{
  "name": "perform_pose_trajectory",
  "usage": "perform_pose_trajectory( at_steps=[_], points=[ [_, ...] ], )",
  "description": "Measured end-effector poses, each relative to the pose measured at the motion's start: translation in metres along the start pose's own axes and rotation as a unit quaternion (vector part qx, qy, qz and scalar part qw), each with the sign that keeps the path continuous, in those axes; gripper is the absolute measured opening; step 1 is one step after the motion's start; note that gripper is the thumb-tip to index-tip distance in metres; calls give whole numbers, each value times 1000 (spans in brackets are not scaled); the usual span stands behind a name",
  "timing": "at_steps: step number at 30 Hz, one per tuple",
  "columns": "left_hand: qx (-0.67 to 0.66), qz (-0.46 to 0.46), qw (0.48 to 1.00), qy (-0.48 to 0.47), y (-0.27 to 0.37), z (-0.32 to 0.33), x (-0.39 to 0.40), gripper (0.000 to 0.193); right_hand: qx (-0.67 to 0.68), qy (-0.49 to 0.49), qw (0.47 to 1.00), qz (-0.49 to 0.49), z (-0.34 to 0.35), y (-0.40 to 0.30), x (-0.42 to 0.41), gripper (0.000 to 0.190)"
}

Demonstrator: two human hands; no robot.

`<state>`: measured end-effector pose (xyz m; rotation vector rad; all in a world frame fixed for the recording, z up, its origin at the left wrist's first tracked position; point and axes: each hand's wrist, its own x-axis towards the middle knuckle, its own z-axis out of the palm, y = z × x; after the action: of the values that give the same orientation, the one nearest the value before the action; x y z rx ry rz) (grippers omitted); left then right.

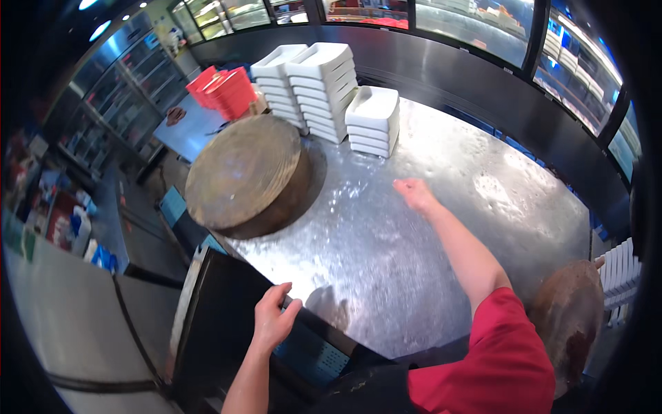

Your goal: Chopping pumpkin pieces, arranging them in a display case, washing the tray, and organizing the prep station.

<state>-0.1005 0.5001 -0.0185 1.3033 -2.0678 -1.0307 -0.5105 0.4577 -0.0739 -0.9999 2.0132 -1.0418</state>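
Note:
My left hand (275,316) hangs near the front edge of a wet stainless-steel table (393,259), thumb and fingers apart, holding nothing. Over the middle of the tabletop is my right hand (415,195), its fingers curled in and nothing visible in them. Whether it touches the steel I cannot tell. Beyond that hand stands a short stack of white rectangular dishes (373,121). Taller stacks of similar white dishes (323,93) rise beside it. To the left, a thick round wooden chopping block (245,173) lies flat on the table.
Red plastic trays (227,90) are stacked on a side table (189,127) at the back left. Another round chopping block (568,315) is at the right, near white dishes (622,274). Glass display cases (470,26) line the back. A dark steel unit (222,321) is at left.

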Motion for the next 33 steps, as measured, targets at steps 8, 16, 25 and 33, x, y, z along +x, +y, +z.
perform_pose_trajectory(
  at_steps=[8,16,25,33],
  points=[
    [-113,58,979,-162,56,116,314,68,277,92,956,11,-51,-22,156,95],
    [-477,-65,870,-107,39,204,411,78,407,55,911,47,-20,-55,157,96],
    [-394,-153,893,-152,35,173,324,71,391,-16,916,88,-38,-37,63,64],
    [-437,-257,833,-222,15,122,171,70,450,-14,893,29,35,-10,-95,62]
  ],
)
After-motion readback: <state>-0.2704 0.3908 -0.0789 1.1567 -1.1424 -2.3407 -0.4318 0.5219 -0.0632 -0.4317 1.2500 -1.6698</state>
